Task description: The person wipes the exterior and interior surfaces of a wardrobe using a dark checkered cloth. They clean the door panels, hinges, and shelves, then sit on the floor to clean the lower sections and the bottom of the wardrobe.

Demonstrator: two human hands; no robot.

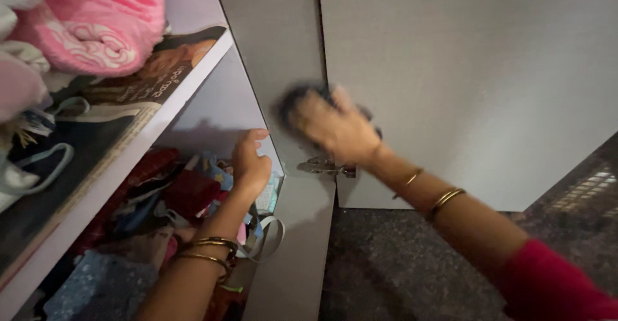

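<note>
Dark cloth pressed to the wardrobe panel

The right hand (335, 128), arm stretched forward with bangles at the wrist, held a dark cloth (297, 99) flat against the grey side panel (277, 44), fingers spread over it; the shot was blurred. The left hand (250, 163) reached into the lower shelf (116, 166), loosely curled and grasping nothing, above jumbled clothes (167, 198)
</note>
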